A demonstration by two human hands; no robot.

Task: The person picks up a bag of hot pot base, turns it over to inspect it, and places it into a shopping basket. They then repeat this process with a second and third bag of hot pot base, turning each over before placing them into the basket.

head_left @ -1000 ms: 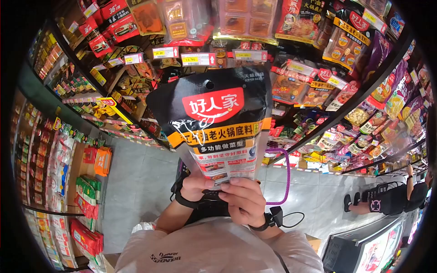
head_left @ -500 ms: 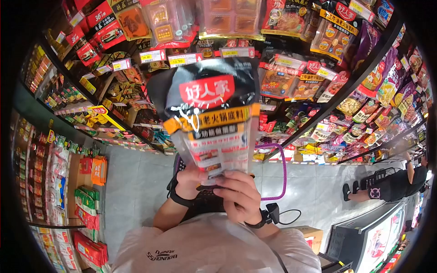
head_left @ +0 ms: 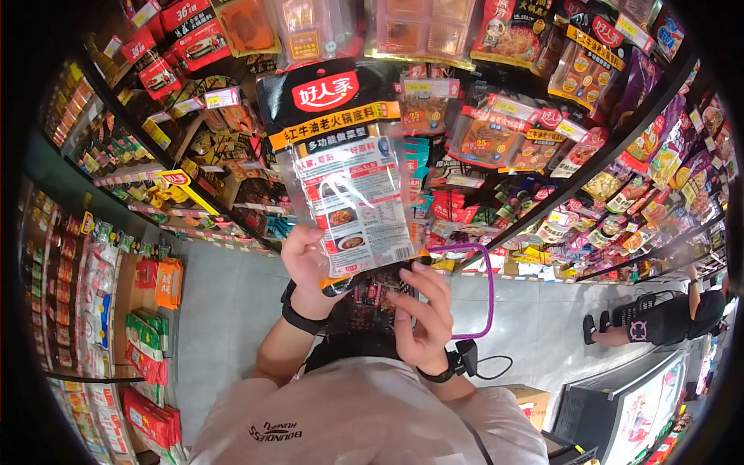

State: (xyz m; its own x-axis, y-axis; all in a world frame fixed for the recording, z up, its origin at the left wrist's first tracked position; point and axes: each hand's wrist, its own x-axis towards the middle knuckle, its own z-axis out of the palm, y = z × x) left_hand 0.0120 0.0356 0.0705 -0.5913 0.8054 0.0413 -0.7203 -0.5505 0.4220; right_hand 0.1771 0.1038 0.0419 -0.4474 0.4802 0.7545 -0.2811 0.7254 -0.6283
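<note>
A clear and black packet of hot pot soup base (head_left: 356,178) is held up in front of me, its printed back panel facing me. My left hand (head_left: 308,267) grips its lower left side, thumb over the front. Close to the packet's bottom right corner is my right hand (head_left: 422,314), with fingers bent and apart. Its fingertips are at or just below the bottom edge; whether they touch is hard to tell.
Shelves of hanging seasoning packets (head_left: 504,132) stand ahead. Below the packet is a shopping basket with a purple handle (head_left: 490,298). More goods (head_left: 147,341) line the left. To the right are a person in dark clothes (head_left: 674,314) and a display unit (head_left: 620,411).
The packet has moved left and turned flatter towards me, so its print is readable. My right hand has come off its lower front, and its fingers have spread.
</note>
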